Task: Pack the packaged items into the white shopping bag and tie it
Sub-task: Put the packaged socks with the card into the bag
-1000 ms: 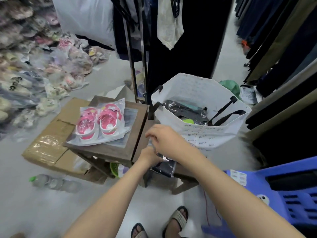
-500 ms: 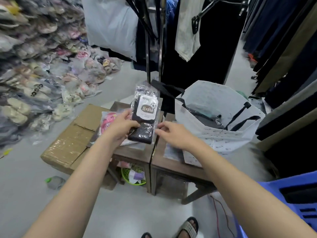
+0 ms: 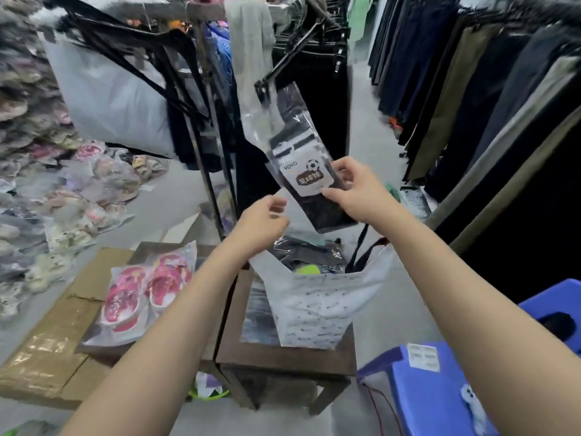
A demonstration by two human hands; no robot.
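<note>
A white shopping bag [image 3: 317,309] with black handles stands open on a small wooden table [image 3: 283,357], with dark packaged items inside. My right hand [image 3: 355,190] holds a clear packet of black socks [image 3: 301,158] with a white label, tilted above the bag's mouth. My left hand [image 3: 264,221] is just left of the packet at the bag's left rim, fingers curled; what it holds is unclear. A packet of pink sandals [image 3: 144,291] lies on the table to the left.
A cardboard box [image 3: 56,350] sits on the floor at the left. Piles of bagged shoes [image 3: 47,184] line the left side. Clothing racks [image 3: 471,105] hang behind and at the right. A blue plastic stool [image 3: 424,388] stands at the lower right.
The sock packet passed from my left hand to my right and rose above the bag. My left hand moved to the bag's rim. The camera tilted up.
</note>
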